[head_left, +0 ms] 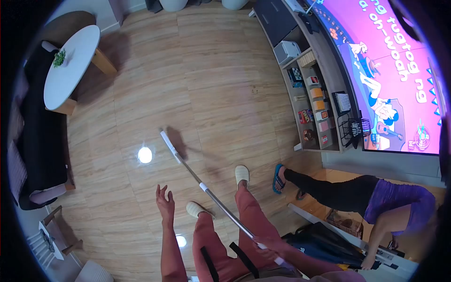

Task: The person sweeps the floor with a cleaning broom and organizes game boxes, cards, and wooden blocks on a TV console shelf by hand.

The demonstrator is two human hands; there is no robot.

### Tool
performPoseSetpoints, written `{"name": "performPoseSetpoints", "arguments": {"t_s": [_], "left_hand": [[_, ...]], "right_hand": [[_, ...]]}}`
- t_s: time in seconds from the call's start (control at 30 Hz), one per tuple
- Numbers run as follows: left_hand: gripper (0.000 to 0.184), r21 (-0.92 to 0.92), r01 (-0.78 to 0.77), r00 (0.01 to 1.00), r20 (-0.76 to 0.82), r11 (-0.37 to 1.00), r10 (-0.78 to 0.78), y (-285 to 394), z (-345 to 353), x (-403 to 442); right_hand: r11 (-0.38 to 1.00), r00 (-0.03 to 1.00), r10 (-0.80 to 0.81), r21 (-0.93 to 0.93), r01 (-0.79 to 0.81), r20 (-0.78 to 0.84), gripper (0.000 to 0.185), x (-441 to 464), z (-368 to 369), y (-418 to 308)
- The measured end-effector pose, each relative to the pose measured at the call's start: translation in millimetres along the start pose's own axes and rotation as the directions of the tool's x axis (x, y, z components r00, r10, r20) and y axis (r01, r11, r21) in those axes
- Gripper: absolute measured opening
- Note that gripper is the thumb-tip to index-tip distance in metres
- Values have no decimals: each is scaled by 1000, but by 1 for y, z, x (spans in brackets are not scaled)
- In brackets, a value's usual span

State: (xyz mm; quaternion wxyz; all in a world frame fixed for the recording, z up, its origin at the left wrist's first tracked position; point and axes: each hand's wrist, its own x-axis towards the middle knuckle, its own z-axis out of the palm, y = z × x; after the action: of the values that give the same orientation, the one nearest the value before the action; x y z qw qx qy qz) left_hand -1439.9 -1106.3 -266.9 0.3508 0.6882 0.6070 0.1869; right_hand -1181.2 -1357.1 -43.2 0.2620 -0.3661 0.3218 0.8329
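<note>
A long-handled mop [221, 205] slants across the view, with a silvery pole and a narrow white head. Its head is over the wood-look floor [225, 108], ahead of my feet; whether it touches the floor I cannot tell. My right hand [271, 248] is wrapped round the upper part of the pole, close to my thigh. Out to the left of the pole, my left hand [165, 203] hangs in the air with its fingers apart, holding nothing. I wear pale slippers [242, 176].
At right, another person [399, 202] bends beside a dark bag [324, 246], one hand near it. A TV cabinet [293, 49] with filled shelves lines the right, under a lit television [394, 84]. A white oval table [75, 61] and black sofa [44, 141] stand left.
</note>
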Motion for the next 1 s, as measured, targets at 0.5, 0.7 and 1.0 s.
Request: {"name": "performPoseSetpoints", "arguments": {"t_s": [0.5,0.7,1.0], "left_hand": [[26,-129,129,991,37,983,-125,3,58,-54],[26,-222,412,911,104,884,-398,-10,64,-101],[29,-189,434,866,-184,881,-466,-65,-47,-122]], "right_hand": [[267,241,-960,-713,648,-141,25,105,-39,-430],[398,626,-686,-911,-105,-372,27,138,-57,-286],[744,853,-97,-607,-280,-512,14,88,125,-10]]}}
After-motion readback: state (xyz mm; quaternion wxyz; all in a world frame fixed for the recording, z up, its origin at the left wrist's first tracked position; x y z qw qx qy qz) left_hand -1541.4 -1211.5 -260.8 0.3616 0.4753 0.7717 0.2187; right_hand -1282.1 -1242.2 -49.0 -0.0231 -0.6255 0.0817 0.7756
